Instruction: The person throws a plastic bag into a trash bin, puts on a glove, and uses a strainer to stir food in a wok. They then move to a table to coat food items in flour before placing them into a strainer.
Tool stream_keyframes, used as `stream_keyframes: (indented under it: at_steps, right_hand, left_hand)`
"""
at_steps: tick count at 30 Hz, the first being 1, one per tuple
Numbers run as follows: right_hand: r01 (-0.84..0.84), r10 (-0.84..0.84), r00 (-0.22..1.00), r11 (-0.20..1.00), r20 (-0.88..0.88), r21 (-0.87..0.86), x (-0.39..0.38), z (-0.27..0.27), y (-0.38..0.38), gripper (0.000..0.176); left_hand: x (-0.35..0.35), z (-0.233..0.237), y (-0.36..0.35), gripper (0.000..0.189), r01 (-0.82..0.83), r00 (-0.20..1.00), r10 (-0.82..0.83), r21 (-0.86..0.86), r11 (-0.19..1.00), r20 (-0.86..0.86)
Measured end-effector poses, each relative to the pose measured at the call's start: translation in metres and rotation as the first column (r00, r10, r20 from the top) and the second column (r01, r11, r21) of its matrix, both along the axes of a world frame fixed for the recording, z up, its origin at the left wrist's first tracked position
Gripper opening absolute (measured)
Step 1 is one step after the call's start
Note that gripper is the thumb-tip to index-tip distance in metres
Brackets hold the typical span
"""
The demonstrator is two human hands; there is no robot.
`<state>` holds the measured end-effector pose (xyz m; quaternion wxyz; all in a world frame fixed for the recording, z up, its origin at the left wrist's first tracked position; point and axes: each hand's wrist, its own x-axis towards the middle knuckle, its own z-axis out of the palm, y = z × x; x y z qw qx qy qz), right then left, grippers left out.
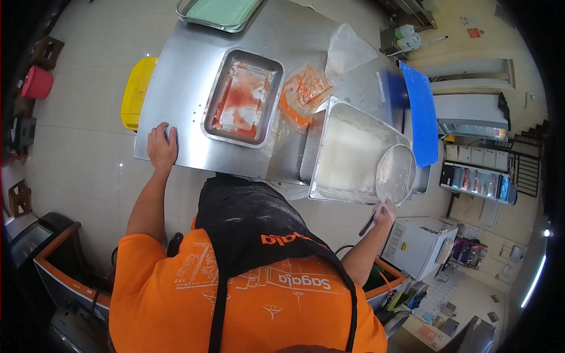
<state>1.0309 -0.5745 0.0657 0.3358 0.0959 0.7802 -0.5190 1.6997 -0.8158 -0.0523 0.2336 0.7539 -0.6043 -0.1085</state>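
Note:
My left hand (162, 146) lies on the near left corner of the steel table (182, 97), fingers stretched out and holding nothing. Over on the right, my right hand (385, 212), dusted white, is closed around the handle of a round sieve (393, 170). The sieve rests at or just above the near right corner of a deep steel pan (335, 196), with some pale crumbs inside it. White flour (347, 147) covers the pan's bottom. Between my hands stands a shallow steel tray (207, 120) with reddish liquid and residue in it.
An orange-printed plastic bag (306, 91) and a clear plastic bag (348, 50) lie behind the pan. A green tray (220, 12) sits at the table's far left. Beyond the right side is a blue board (421, 115); a yellow bin (136, 94) stands by the left edge.

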Motion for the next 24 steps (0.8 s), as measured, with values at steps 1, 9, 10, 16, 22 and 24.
stream_keyframes:
  at_steps: [1, 9, 10, 16, 22, 24]
  right_hand:
    - [0.027, -0.029, 0.999, 0.998, -0.041, -0.048, 0.001, -0.002, -0.003, 0.016]
    - [0.181, -0.197, 0.979, 0.962, -0.060, -0.203, 0.002, -0.002, -0.020, 0.017]
    - [0.062, -0.068, 0.996, 0.995, -0.065, -0.082, -0.003, -0.001, -0.017, 0.018]
    - [-0.016, 0.023, 0.996, 0.997, -0.083, 0.081, 0.017, 0.018, -0.028, 0.018]
    - [-0.196, 0.208, 0.977, 0.966, -0.053, 0.167, 0.017, 0.019, -0.016, 0.018]
    - [-0.121, 0.132, 0.988, 0.985, -0.084, 0.124, 0.005, 0.009, -0.009, 0.018]
  left_hand:
    - [0.000, 0.000, 0.001, 0.030, -0.001, 1.000, 0.001, 0.003, 1.000, 0.001]
    - [0.000, 0.002, 0.001, 0.030, 0.000, 1.000, 0.000, 0.009, 1.000, 0.003]
    - [0.000, 0.002, 0.002, 0.030, -0.002, 1.000, 0.002, 0.008, 1.000, 0.007]
    - [0.001, 0.000, -0.001, 0.030, -0.002, 1.000, 0.002, 0.005, 1.000, 0.000]
    - [0.001, -0.002, -0.001, 0.030, -0.005, 1.000, 0.005, -0.012, 1.000, 0.000]
    - [0.002, 0.000, 0.000, 0.030, -0.005, 1.000, 0.005, 0.012, 1.000, -0.002]
